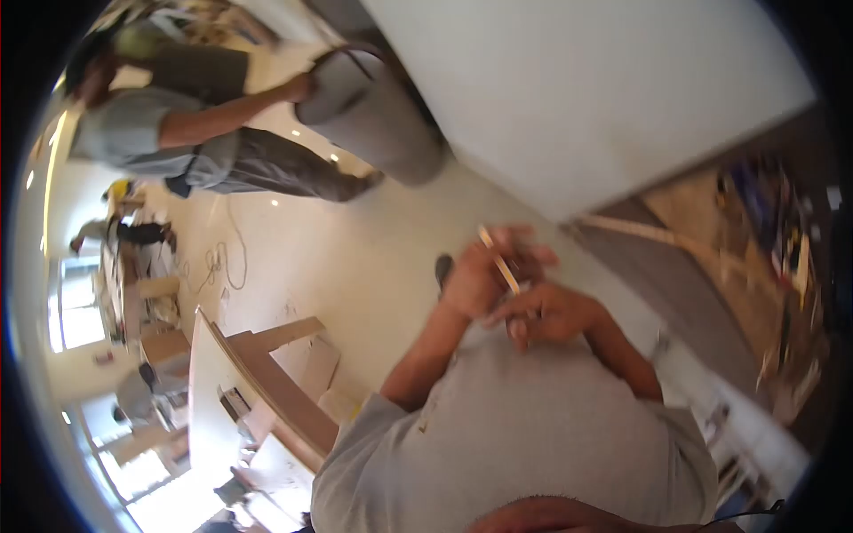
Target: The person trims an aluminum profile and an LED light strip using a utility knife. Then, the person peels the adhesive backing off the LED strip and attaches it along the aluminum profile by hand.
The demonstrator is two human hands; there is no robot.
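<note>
My left hand (474, 280) is in front of my chest. Its fingers are smeared by motion. My right hand (560, 313) is close against it, with curled fingers. A thin, light-coloured stick that looks like a pencil (499, 259) slants across my left hand. Its lower end goes in at the fingers of my right hand, which seem closed on it. Blur hides the exact grip. Below both hands is the front of my grey shirt (542, 417).
A large white panel (577, 89) rises ahead on the right. At upper left a person (213, 133) grips a grey cylindrical bin (364, 115). A white-topped table (213, 382) stands at left, and a cable (218, 262) lies on the floor. Wood scraps (791, 293) lie at far right.
</note>
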